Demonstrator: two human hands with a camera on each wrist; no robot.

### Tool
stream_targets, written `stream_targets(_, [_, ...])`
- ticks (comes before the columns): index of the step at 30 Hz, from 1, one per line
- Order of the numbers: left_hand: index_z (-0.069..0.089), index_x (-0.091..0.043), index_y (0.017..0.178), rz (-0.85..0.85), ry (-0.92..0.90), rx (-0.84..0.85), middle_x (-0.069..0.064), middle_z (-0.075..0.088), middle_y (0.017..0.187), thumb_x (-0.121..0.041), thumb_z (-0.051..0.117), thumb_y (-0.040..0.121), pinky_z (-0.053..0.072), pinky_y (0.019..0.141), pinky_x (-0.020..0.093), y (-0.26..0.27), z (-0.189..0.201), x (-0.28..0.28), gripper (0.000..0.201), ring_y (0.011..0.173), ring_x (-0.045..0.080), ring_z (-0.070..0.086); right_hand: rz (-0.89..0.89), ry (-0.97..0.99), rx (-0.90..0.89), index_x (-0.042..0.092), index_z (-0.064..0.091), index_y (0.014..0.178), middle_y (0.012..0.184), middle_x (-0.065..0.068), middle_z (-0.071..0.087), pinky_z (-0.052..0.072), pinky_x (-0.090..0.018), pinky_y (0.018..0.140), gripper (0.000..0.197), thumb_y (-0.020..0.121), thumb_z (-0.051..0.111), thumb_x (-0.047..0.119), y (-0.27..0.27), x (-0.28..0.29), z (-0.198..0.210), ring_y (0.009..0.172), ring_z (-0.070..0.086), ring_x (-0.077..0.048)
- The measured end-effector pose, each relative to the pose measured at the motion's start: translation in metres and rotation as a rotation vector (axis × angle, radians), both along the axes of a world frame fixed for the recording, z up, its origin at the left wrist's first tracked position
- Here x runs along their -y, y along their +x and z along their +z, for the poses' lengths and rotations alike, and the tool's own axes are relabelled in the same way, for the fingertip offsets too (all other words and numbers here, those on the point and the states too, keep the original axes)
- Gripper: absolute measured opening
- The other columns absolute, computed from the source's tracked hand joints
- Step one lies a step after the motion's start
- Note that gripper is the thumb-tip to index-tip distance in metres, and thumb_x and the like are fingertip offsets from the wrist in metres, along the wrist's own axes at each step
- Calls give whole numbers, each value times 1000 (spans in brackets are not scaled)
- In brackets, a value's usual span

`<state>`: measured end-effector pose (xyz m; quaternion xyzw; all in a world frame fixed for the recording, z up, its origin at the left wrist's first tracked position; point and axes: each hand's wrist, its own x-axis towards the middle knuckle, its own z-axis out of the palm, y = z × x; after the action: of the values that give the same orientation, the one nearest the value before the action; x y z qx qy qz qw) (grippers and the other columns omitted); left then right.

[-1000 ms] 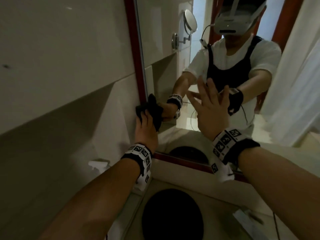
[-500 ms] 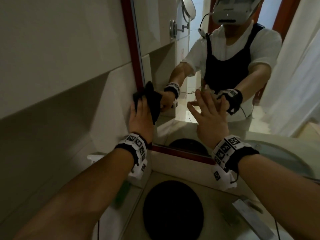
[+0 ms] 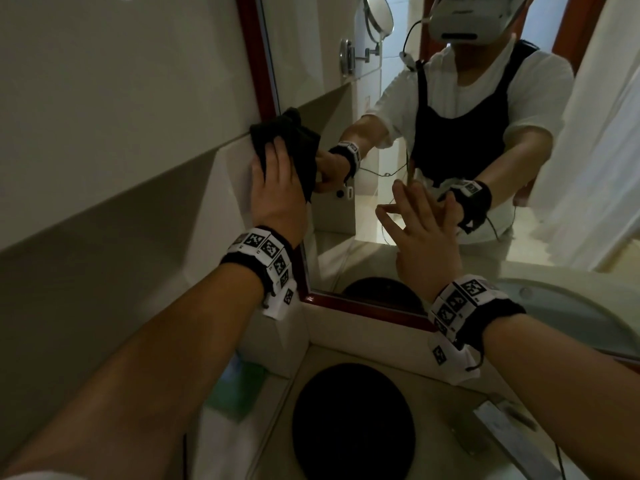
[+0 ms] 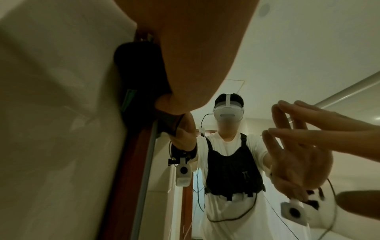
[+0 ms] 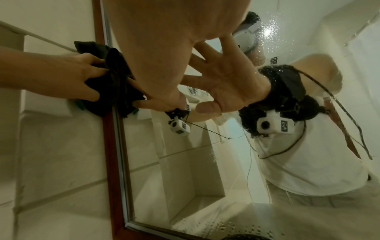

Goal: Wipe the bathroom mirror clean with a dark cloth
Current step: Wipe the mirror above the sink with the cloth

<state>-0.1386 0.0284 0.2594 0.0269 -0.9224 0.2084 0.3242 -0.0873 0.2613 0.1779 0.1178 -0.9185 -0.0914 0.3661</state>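
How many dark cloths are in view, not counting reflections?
1: the crumpled dark cloth, held by the left hand against the red-brown wooden mirror frame's left edge. None other visible.

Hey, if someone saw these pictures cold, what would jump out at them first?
Probably the dark cloth, bunched under the left hand against the mirror's red frame at its left edge. Next, the right hand, fingers spread, flat against the mirror glass, meeting its own reflection. Water droplets speckle the glass in the right wrist view.

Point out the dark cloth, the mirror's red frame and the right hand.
dark cloth (image 3: 294, 133), head view, upper folds.
red frame (image 3: 256, 64), head view, left upright.
right hand (image 3: 427, 244), head view, back of hand.
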Motion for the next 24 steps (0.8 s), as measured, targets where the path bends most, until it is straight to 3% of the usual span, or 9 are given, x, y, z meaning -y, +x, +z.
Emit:
stream_targets(6, [18, -6, 154, 20, -42, 80, 23, 2, 160, -41, 44, 93, 14, 118, 49, 9, -37, -4, 75, 146, 37, 11, -29, 6, 65, 28, 26, 155, 165, -9, -5, 0, -71, 112, 94, 71, 68, 18, 0, 2, 1, 151, -9, -32])
stream_targets(9, [14, -6, 155, 1, -16, 192, 22, -2, 160, -37, 42, 94, 11, 120, 48, 17, -69, -1, 74, 147, 36, 8, -29, 6, 67, 28, 25, 155, 165, -9, -5, 0, -71, 112, 94, 71, 68, 18, 0, 3, 0, 151, -9, -32])
stream_targets(12, [18, -7, 155, -59, 75, 190, 19, -1, 161, -36, 46, 90, 5, 120, 46, 20, -83, 6, 76, 148, 33, 7, -46, 22, 73, 29, 24, 155, 165, -9, -6, 1, -70, 113, 95, 72, 68, 18, 0, 3, 0, 151, -11, -32])
stream_targets(16, [11, -7, 155, -61, 74, 97, 17, -4, 161, -42, 50, 87, 7, 121, 45, 12, -61, 7, 86, 149, 31, 4, -58, 30, 81, 30, 21, 156, 165, -8, -9, 0, -70, 114, 94, 74, 66, 22, -2, 4, -1, 151, -13, -31])
stream_targets(19, [15, -4, 153, -83, 122, -28, 19, 5, 161, -40, 52, 84, 15, 119, 47, 2, -37, 1, 87, 148, 32, 11, -64, 32, 77, 30, 20, 156, 165, -9, -9, -6, -68, 114, 94, 74, 66, 27, -4, 5, -6, 150, -14, -33])
stream_targets(24, [9, -8, 155, -53, 85, 5, 18, 0, 161, -40, 49, 89, 15, 120, 45, 1, -55, 0, 84, 149, 32, 5, -71, 11, 56, 28, 21, 156, 165, -13, -4, 3, -70, 113, 90, 75, 60, 26, -4, 9, -11, 151, -8, -36])
